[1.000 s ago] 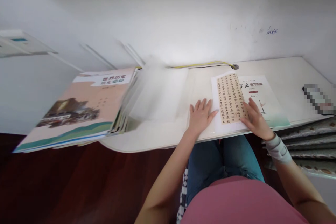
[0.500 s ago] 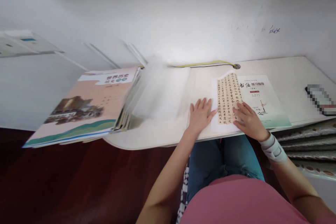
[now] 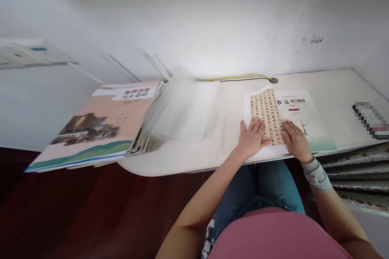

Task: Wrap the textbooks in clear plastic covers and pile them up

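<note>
Head view: white, green-edged booklet

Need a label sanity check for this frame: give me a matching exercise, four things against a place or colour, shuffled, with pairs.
1. left hand
2. right hand
3. yellow cable
4. wristband

A. grey
B. at the right edge of the written sheet
C. at the foot of the wall
D. over the left part of the written sheet

Pairs: 1-D, 2-B, 3-C, 4-A
</note>
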